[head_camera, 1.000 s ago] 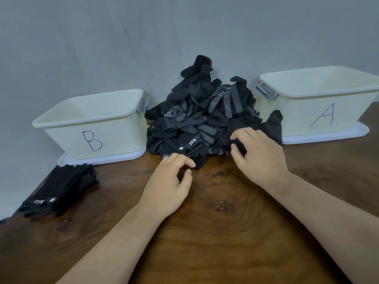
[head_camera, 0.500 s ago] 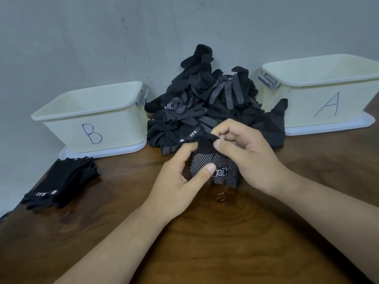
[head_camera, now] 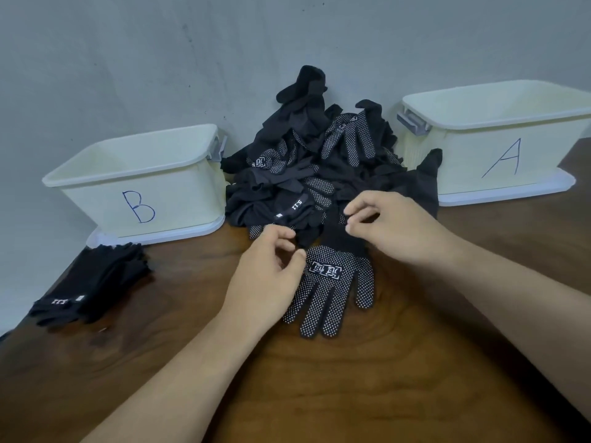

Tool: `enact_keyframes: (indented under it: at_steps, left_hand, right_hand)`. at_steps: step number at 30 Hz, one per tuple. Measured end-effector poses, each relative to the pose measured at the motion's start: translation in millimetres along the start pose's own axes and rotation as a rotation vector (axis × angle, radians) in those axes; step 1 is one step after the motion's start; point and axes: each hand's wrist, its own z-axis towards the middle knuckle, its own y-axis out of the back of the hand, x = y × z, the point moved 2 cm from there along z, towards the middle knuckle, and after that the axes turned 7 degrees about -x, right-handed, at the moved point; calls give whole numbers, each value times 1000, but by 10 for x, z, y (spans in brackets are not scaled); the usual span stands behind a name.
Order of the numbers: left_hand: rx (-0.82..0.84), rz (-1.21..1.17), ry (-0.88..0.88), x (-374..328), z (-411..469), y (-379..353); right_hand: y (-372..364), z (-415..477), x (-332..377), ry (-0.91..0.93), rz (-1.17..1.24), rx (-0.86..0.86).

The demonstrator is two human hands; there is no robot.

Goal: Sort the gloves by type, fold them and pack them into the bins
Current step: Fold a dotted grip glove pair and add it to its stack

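1. The dotted glove point(head_camera: 332, 282) lies flat mid-desk with its fingers toward the near edge, laid out, I judge, for folding.
2. The left hand point(head_camera: 271, 273) is loosely curled and holds nothing, its thumb touching the glove's left side. The right hand point(head_camera: 393, 225) curls over the cuff; I cannot tell whether it pinches.
3. The pile point(head_camera: 313, 161) at the back edge swallows the cuff's end, and bin A point(head_camera: 473, 161) is cut off on the right.

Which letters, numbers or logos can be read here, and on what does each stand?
"B": blue, on the left cream plastic bin.
"A": blue, on the right cream plastic bin.
"5.11", upside down: white, on a plain black glove in the pile.
"5.11", upside down: on the stack of plain black gloves, left.
White logo on the dotted black glove: unreadable.
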Motion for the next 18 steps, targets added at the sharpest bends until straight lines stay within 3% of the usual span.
enact_keyframes:
  at_steps: [3,6,8,12,15,18]
  left_hand:
    - [10,150,-313,-56,-32,-32]
    - [123,260,-432,-91,-92,-75]
    - [150,315,-465,-103,-110,-88]
    - [89,344,-460,-103,-79,-43]
    - [67,372,-439,-103,-79,-48]
    - [83,402,-427,-111,-95,-51]
  right_hand:
    - [-1,-18,13,318,-151,-10]
    - [-76,-107,77,563,-294,204]
    - [-89,-148,98,569,-405,247]
    - [-3,-238,269,585,-613,161]
    - [16,-287,359,591,-599,175]
    - [-23,-327,350,545,-496,351]
